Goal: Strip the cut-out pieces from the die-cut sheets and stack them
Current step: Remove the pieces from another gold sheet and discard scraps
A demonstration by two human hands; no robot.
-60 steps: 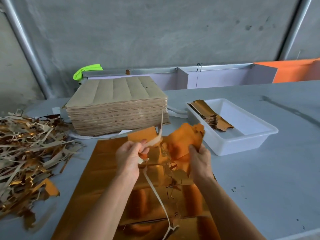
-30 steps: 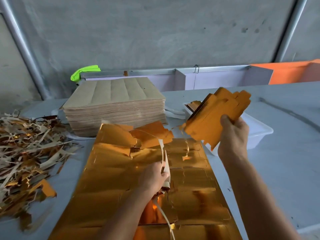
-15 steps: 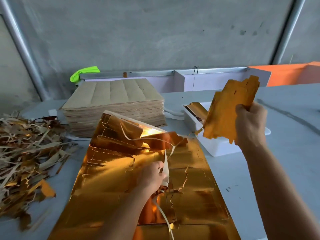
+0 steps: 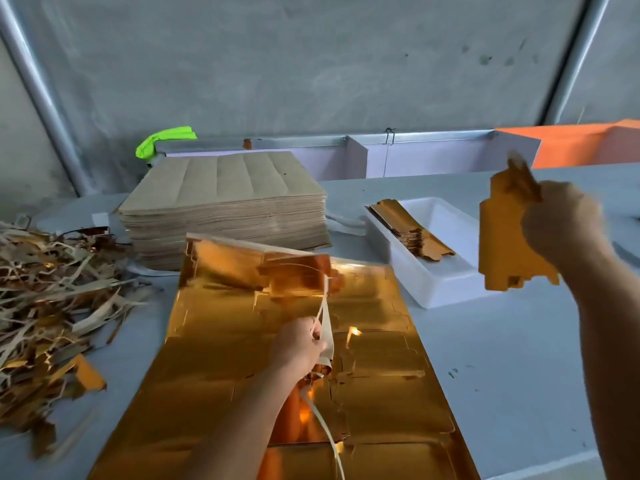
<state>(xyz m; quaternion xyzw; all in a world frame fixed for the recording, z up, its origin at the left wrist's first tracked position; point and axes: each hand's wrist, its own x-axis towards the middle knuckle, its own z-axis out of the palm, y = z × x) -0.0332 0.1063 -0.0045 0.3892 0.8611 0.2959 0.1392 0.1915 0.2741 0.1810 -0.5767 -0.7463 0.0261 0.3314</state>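
Fingers (image 4: 554, 216) of right hand (image 4: 562, 230) curled round gold cut-out pieces (image 4: 502, 244), held upright above grey table (image 4: 502, 358), just right of white tray (image 4: 446, 282) holding stacked pieces (image 4: 412, 226); left hand (image 4: 299, 344) pinching pale waste strip (image 4: 325, 323) over gold die-cut sheet (image 4: 214, 341), far edge lifted. Brown sheet stack (image 4: 225, 202) behind, scrap pile (image 4: 45, 289) at left edge, concrete wall (image 4: 311, 64) beyond

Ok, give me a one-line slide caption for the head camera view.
Right hand lifts stripped gold cut-outs beside the white tray; left hand grips waste strip over the gold sheet.
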